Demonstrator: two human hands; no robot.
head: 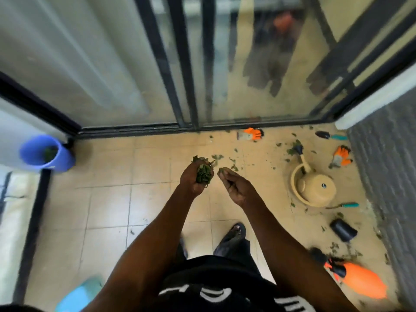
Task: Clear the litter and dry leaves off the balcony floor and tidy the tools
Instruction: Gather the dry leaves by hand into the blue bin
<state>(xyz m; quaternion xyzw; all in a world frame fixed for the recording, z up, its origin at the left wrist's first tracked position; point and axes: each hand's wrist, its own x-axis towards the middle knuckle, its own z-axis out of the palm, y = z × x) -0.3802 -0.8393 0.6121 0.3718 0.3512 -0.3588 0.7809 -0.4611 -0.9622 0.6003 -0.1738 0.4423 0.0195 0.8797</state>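
Note:
My left hand (195, 176) grips a bunch of green leaves (203, 172) above the tiled balcony floor (108, 199). Just to its right, my right hand (234, 188) pinches a few small leaf bits (222, 170) in curled fingertips. More loose leaves (234, 163) lie scattered on the tiles ahead and to the right, thickest near the grey wall. A blue bucket (48, 153) with some leaves inside stands at the far left by the door frame.
Along the right lie a beige watering can (315, 188), two orange-grey gloves (251, 134) (341, 156), two teal-handled hand tools (331, 136) (344, 205), a black pot (343, 229) and an orange sprayer (360, 282). Glass sliding doors (202, 75) close the far side.

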